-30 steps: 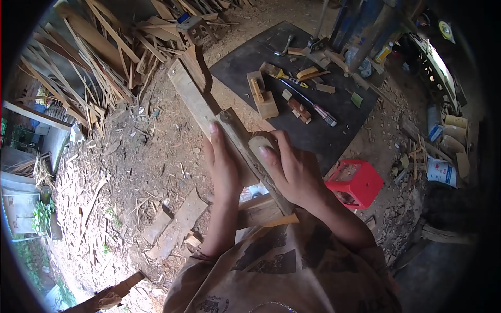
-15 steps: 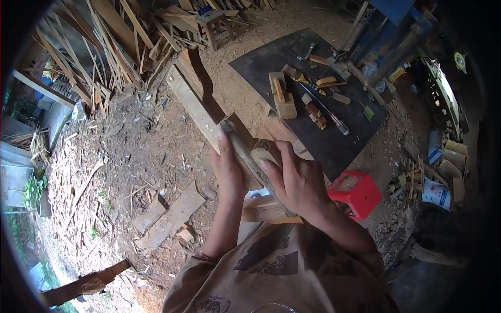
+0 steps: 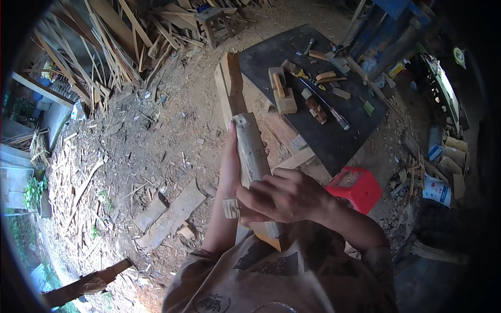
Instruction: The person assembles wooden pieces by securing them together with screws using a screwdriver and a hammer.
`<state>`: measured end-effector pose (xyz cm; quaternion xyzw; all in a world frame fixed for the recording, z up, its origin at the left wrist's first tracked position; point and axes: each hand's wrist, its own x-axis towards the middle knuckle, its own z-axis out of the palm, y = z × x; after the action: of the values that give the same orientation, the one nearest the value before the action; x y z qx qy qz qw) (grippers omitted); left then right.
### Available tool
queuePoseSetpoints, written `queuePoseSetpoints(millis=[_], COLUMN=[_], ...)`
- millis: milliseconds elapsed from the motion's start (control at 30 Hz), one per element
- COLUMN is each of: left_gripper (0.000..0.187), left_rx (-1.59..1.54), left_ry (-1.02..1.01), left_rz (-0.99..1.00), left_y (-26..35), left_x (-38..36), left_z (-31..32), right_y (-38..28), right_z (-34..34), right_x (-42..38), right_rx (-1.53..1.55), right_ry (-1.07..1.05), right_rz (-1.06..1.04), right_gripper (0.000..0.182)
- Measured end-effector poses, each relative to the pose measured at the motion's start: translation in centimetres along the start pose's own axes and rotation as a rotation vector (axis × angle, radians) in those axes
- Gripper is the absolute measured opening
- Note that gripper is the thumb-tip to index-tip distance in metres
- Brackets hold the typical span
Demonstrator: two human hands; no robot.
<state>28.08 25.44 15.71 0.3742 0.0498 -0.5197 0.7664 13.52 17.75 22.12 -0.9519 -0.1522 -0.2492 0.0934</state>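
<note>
My left hand [image 3: 233, 148] is closed around a weathered wooden block [image 3: 251, 143], thumb along its left edge and fingertips showing at its right side. A long pale length of wood [image 3: 222, 86] with a wavy-cut piece at its far end lies against or under the block and runs toward my shirt. My right hand [image 3: 287, 198] is bent over the near part of the block, fingers curled. From under those fingers juts the square end of a small wood piece [image 3: 230, 208], gripped in that hand; the rest of it is hidden.
On a dark board [image 3: 334, 148] lie a hammer [image 3: 308, 48], a wooden block with a handle-like bar [image 3: 283, 96], and a long-shafted tool [image 3: 334, 115]. A red plastic stool [image 3: 360, 190] stands to the right. Timber strips [image 3: 112, 47] lean at upper left; wood chips cover the ground.
The wood in my hands has swung more upright and turned, so the weathered block's broad face shows. My right hand has rotated, and its small piece now points left.
</note>
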Motion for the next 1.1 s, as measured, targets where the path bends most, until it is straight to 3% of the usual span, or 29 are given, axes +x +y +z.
queuePoseSetpoints(millis=[67,167,200,267,333,433,533,633,700,833,900,1100], left_gripper=[0.061,0.063,0.065,0.066,0.068,0.064,0.072,0.076,0.076,0.070,0.067,0.062], left_rx=[-0.069,-0.093,-0.027,0.001,0.114,0.062,0.220,0.185,0.143,0.129,0.108,0.045], left_ry=[-0.055,-0.099,-0.126,-0.033,0.022,0.172,0.198,0.301,0.296,0.260,0.261,0.210], left_rz=[-0.083,-0.011,0.003,0.220,0.450,0.885,1.063,1.147,1.122,1.079,1.062,0.968], left_y=[-0.1,-0.8,-0.5,0.4,2.4,4.2,4.9,4.9,4.9,5.1,5.0,4.6], left_x=[0.2,1.2,1.2,1.2,0.3,0.4,-0.8,-1.8,-2.1,-2.5,-2.4,-2.1], left_z=[-0.3,-0.8,-1.0,-1.0,-1.1,-0.8,-2.0,-0.9,-0.5,0.3,-0.1,0.1], right_y=[0.4,1.0,0.9,1.1,1.3,0.8,-0.1,-0.6,0.5,2.1,2.4,3.0], right_z=[0.1,-0.2,-0.2,-0.4,-0.9,-2.3,-1.2,-0.3,-2.2,-2.8,-1.8,-2.6], right_x=[-0.1,-0.8,-1.0,-1.0,-1.3,-1.3,-0.5,-0.8,-0.6,-1.6,-2.5,-3.3], right_rx=[0.009,0.034,0.073,0.143,0.290,0.496,0.683,0.967,1.038,0.931,0.953,0.987], right_ry=[0.016,0.014,0.038,0.085,0.080,0.113,0.173,0.155,-0.067,-0.114,-0.007,-0.099], right_rz=[-0.104,-0.263,-0.218,-0.139,0.005,0.354,0.668,0.849,0.827,0.711,0.637,0.666], right_gripper=[0.047,0.045,0.044,0.042,0.045,0.065,0.080,0.085,0.081,0.074,0.073,0.071])
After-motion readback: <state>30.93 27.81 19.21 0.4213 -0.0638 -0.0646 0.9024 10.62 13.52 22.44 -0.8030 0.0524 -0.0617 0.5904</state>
